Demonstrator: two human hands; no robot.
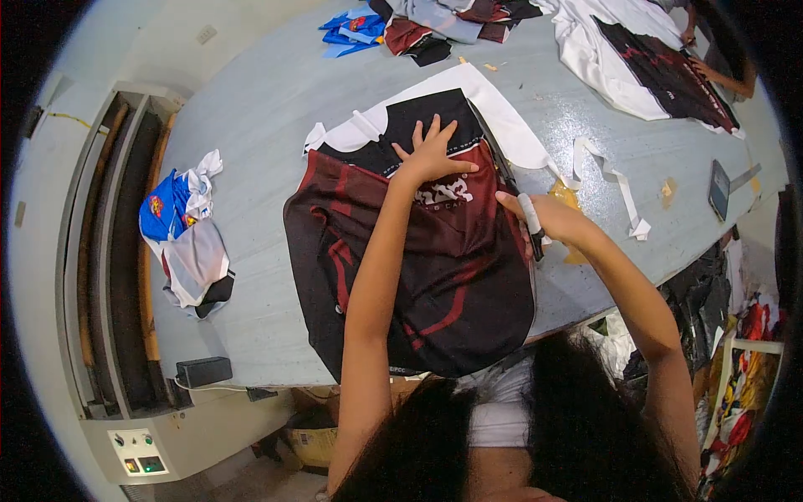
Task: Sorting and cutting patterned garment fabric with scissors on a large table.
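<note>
A dark red and black printed fabric panel [401,276] lies on the grey table, its near end reaching the table edge. My left hand [432,156] presses flat on its upper part, fingers spread. At the panel's right edge, my right hand [552,219] is closed around black-handled scissors [537,244]; their blades run along that edge, partly hidden by cloth and fingers. A white wrap covers one right finger. White fabric [499,109] extends from under the panel at the top and right.
A thin white offcut strip [623,188] and a phone [719,190] lie to the right. Blue and white cloth [188,238] and a black box [204,371] sit left, beside a roller machine [125,251]. More garments [435,25] lie at the far side. Another person's hands [711,71] touch fabric at the upper right.
</note>
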